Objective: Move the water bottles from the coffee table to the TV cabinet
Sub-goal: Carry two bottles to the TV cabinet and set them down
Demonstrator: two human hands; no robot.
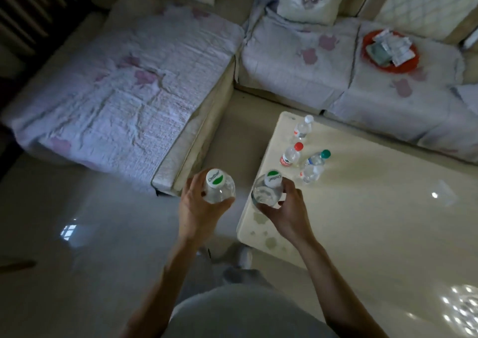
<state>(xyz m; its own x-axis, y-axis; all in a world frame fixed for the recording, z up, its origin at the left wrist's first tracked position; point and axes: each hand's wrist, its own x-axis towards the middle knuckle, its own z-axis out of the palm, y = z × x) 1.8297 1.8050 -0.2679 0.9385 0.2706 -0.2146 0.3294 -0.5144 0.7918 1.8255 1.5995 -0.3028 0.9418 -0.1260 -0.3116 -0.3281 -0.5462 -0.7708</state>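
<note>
The left hand grips a clear plastic water bottle with a green-and-white cap, held over the floor beside the cream tabletop. The right hand grasps a matching clear bottle above the tabletop's near corner. Three more bottles, white-capped, red-capped and teal-capped, stand further back. This looks like the carry step; next comes turning towards the TV cabinet, which is out of view.

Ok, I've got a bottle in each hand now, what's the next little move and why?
Probably turn away and carry both toward the TV cabinet, which isn't in view. The left hand and right hand each grip a green-capped bottle, so neither can take the three bottles left on the coffee table.
</note>
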